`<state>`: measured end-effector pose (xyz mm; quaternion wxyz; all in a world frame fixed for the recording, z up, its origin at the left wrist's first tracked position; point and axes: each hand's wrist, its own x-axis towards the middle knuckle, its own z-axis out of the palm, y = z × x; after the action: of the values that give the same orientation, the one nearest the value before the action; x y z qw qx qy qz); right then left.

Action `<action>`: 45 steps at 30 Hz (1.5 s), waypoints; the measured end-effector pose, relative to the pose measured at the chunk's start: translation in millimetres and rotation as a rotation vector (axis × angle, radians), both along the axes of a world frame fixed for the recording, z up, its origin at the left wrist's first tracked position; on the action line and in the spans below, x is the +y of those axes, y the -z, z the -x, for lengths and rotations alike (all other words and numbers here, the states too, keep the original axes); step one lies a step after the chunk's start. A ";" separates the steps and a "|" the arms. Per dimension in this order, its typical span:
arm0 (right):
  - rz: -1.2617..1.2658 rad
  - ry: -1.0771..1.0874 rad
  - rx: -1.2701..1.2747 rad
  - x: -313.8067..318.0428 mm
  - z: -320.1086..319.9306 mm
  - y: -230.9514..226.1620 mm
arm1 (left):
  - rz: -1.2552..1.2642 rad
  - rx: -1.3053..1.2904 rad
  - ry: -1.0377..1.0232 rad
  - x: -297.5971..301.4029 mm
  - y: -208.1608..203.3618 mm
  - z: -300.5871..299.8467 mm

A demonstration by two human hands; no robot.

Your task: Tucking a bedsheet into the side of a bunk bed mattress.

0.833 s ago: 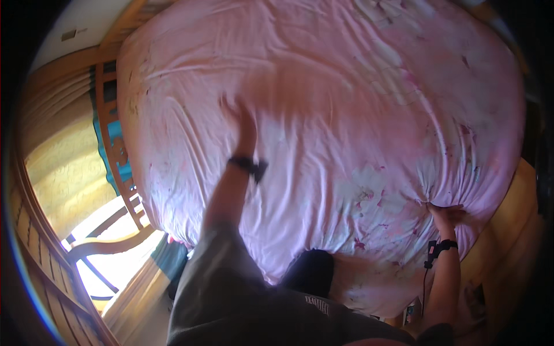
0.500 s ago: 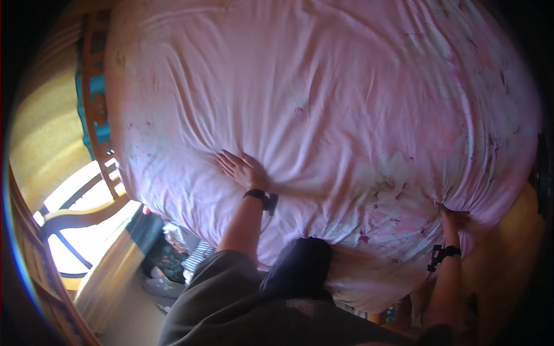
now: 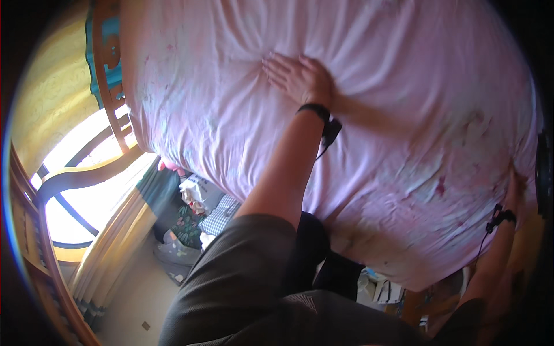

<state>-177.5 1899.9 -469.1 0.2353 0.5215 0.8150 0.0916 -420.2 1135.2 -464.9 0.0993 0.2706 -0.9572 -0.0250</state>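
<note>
A pink floral bedsheet (image 3: 369,150) covers the wide bed in front of me, with creases fanning out around my left hand. My left hand (image 3: 297,81) lies flat on the sheet, open, its fingers stretched out. At the right edge of the bed, my right hand (image 3: 515,187) touches the sheet's side; its fingers are blurred and partly hidden, so any grip on the cloth cannot be made out. Each wrist wears a black band with a small device, the left one (image 3: 323,118) showing most plainly.
A carved wooden bed frame (image 3: 107,75) stands at the left, near a bright window (image 3: 75,155) and yellow curtains (image 3: 109,248). Clothes and a checked cloth (image 3: 219,214) are piled beside the bed. Below the near right edge are wooden furniture parts (image 3: 412,305).
My left hand has moved farther across the sheet and to the right. My right hand has moved right and farther along the bed edge. The view has shifted, and my body leans forward more.
</note>
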 end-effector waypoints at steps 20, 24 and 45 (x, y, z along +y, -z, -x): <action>1.173 -1.260 0.108 -636.9 -395.6 -161.0 | -0.509 0.005 0.933 -232.6 -80.0 -127.8; 1.113 -1.038 0.138 -678.5 -237.8 -151.7 | 0.068 -0.363 0.550 -526.9 -72.1 -250.9; 1.828 -1.420 0.707 -1295.3 -20.9 -98.8 | 0.108 -0.343 0.508 -849.3 -100.9 -249.0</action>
<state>-156.5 604.6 -370.2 0.1787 -0.4045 0.7029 -0.5571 -171.2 286.0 -364.0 -0.0587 0.0173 -0.9970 0.0477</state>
